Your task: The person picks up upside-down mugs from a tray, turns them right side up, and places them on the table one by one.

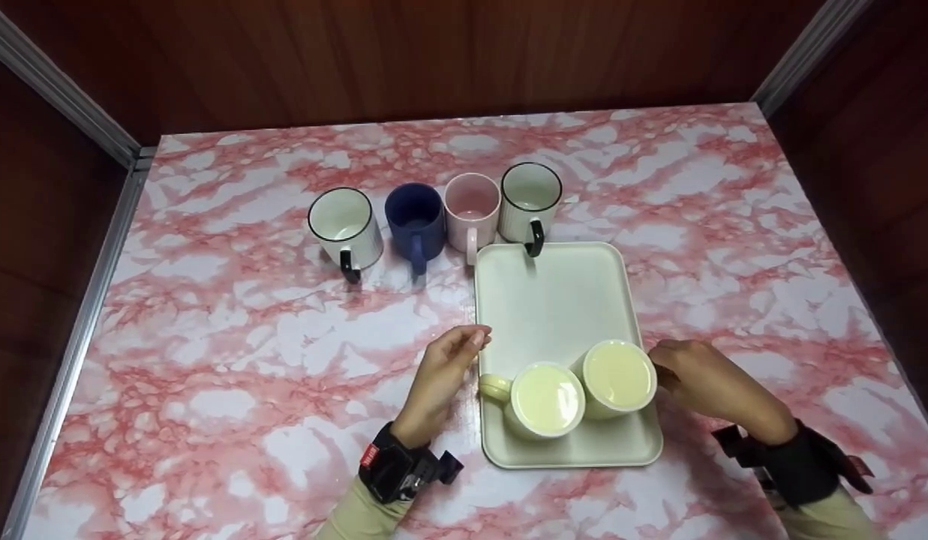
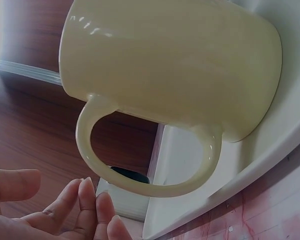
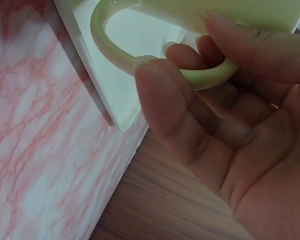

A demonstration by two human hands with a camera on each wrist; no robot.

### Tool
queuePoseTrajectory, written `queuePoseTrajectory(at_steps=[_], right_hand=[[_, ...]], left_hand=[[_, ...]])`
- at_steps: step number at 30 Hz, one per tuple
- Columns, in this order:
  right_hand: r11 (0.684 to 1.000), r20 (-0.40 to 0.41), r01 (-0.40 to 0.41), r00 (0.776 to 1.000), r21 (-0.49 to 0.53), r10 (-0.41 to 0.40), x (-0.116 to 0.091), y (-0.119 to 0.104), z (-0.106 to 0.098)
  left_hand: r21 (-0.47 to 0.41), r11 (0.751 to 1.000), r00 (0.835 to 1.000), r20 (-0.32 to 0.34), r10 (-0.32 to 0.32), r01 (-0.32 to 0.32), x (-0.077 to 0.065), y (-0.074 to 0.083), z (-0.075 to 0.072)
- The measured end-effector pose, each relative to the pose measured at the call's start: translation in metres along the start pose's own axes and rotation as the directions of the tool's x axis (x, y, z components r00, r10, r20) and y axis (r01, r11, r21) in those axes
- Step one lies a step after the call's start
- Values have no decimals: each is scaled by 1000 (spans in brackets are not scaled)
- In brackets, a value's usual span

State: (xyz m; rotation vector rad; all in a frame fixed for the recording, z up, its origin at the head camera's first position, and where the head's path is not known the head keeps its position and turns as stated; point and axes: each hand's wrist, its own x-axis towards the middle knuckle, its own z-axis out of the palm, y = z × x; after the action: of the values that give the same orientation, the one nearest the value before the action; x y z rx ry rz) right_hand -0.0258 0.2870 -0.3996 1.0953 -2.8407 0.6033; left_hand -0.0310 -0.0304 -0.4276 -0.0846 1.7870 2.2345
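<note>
Two pale yellow mugs stand upright side by side on the near half of a cream tray (image 1: 550, 292). My right hand (image 1: 692, 375) is at the right mug (image 1: 620, 375), its fingers curled round the handle (image 3: 210, 77). The left mug (image 1: 546, 401) has its handle (image 2: 155, 189) pointing left. Beside the tray's left edge, my left hand (image 1: 445, 371) holds nothing. Its fingers (image 2: 85, 205) are loosely bent, apart from that handle.
Beyond the hands stand a white black-rimmed mug (image 1: 343, 217), a dark blue mug (image 1: 417, 225), a pink mug (image 1: 471, 214) and another white black-rimmed mug (image 1: 531, 199), whose handle overhangs the tray's far edge. Dark wood panels (image 1: 433, 60) bound the marbled table (image 1: 283, 375).
</note>
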Motion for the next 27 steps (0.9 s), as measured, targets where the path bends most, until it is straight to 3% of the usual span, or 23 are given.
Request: queuePoseTrajectory(at_steps=[7,20,27], right_hand=[[999,4,-22,1000,44,22,-4,0,0],[996,-79,41,996,80,-35,-7,1,-4],[997,-151,34,988,73,-22,-8,2,-10]], left_hand=[[-3,1000,1000,-3,13,-13,0,0,0],[25,999,1000,3,28,-28,1,0,0],[34,999,999,-10,36,-35,2,2,0]])
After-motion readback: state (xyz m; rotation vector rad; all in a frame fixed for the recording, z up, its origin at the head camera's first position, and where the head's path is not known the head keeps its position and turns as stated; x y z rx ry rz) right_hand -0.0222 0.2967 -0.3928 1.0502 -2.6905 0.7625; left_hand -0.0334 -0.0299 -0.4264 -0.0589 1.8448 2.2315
